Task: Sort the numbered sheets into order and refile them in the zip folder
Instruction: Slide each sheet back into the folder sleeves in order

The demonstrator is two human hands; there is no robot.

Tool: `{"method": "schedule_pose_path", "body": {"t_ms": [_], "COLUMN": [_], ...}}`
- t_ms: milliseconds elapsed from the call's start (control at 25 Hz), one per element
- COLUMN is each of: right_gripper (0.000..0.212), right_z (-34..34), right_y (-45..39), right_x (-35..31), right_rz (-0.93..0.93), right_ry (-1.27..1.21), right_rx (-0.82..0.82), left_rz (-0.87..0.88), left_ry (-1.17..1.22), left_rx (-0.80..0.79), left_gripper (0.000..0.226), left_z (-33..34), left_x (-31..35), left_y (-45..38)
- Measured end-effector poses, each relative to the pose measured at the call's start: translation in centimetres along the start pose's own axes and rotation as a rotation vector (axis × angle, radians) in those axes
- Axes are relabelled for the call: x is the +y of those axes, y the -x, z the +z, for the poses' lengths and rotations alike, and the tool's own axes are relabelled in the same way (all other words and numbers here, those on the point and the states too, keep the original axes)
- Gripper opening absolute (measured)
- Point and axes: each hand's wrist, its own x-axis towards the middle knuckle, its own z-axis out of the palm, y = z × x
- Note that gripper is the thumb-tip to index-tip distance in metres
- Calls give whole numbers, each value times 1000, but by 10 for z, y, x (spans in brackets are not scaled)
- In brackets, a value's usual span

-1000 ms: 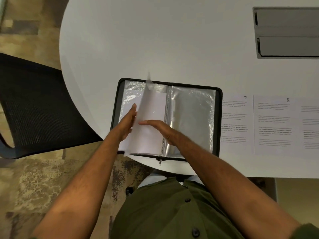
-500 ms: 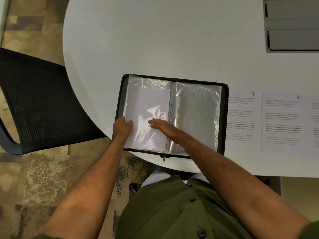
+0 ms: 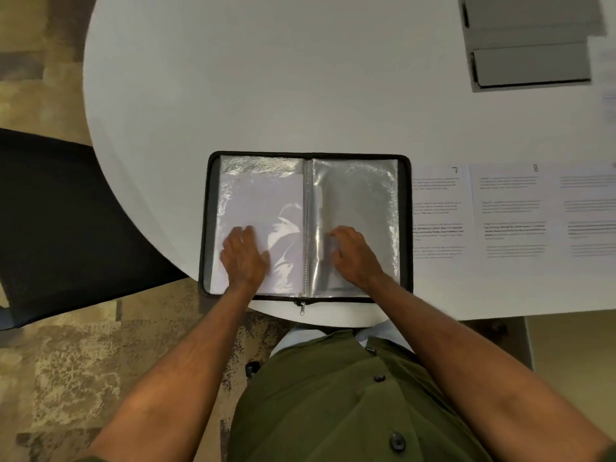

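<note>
The black zip folder [image 3: 405, 211] lies open at the near edge of the white table [image 3: 266, 78]. Its left clear sleeve holds a white sheet [image 3: 260, 201], blank side up. My left hand [image 3: 245, 255] rests flat on that sleeve's lower part. The right sleeve [image 3: 363, 195] looks empty, and my right hand [image 3: 353, 255] lies on it near the spine with its fingers bent, holding nothing that I can make out. To the right of the folder lie sheet 7 [image 3: 440, 211], sheet 8 [image 3: 513, 208] and a further sheet [image 3: 590, 211] whose number is cut off.
A black mesh chair [image 3: 66, 228] stands left of the table. A grey cable hatch [image 3: 530, 41] is set into the tabletop at the far right. The folder's zip pull [image 3: 302, 309] hangs over the table edge.
The sleeve with the sheet has been turned over and laid flat on the left side. My left hand now lies flat on it, and my right hand has crossed to the right sleeve.
</note>
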Motion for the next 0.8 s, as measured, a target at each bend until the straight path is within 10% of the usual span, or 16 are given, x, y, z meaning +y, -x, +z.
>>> {"method": "schedule_pose_path", "body": {"t_ms": [200,800], "right_gripper": [48,52], "right_z": [-30,-186], "right_y": [17,41], "right_x": [47,213], "right_rz": [121,323], "right_ry": [8,12], "right_rx": [105,477], "left_rz": [395,709], "left_ry": [-72,-17], "left_rx": [-119,-196], "left_gripper": [53,62], "left_z": [19,51], "left_x": [81,343], "left_y": [5,-5]}}
